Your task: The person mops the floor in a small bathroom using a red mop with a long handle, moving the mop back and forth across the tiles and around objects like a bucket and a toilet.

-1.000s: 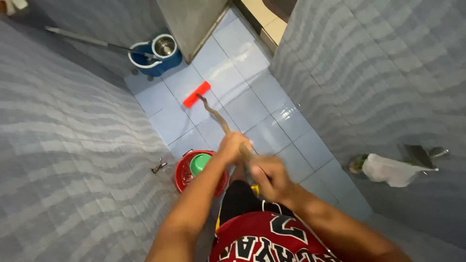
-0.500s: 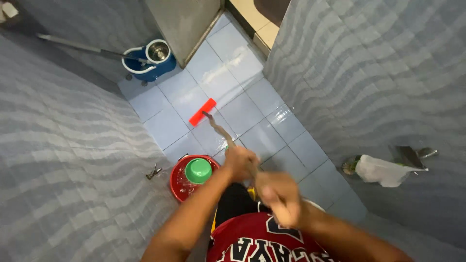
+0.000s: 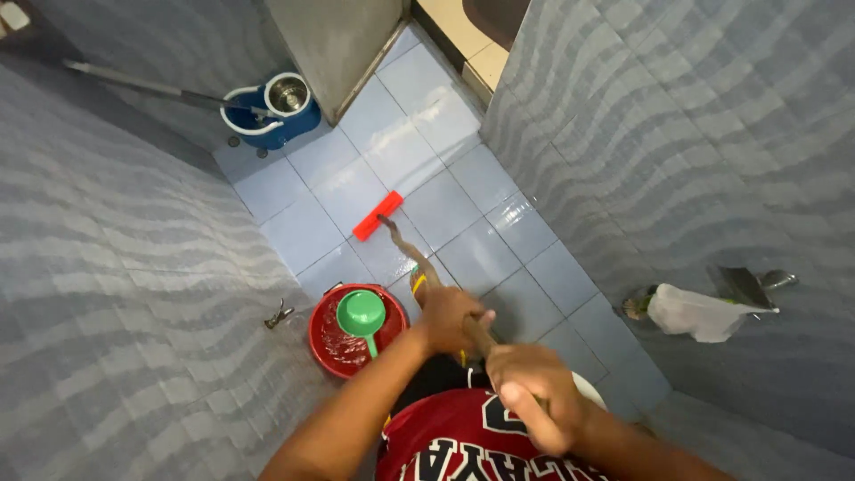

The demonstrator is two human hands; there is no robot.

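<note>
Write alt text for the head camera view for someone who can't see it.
Both hands, left hand ahead of right hand, grip a long wooden handle ending in a red squeegee head on a wet blue-tiled floor. A red bucket holding a green dipper stands nearby.

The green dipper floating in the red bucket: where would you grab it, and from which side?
Probably by its handle. The green dipper sits bowl-up in the red bucket, its straight handle pointing toward the person's near rim. Coming from above on that near side, fingers can close around the slim handle; the round bowl looks too wide to grip easily.
</note>
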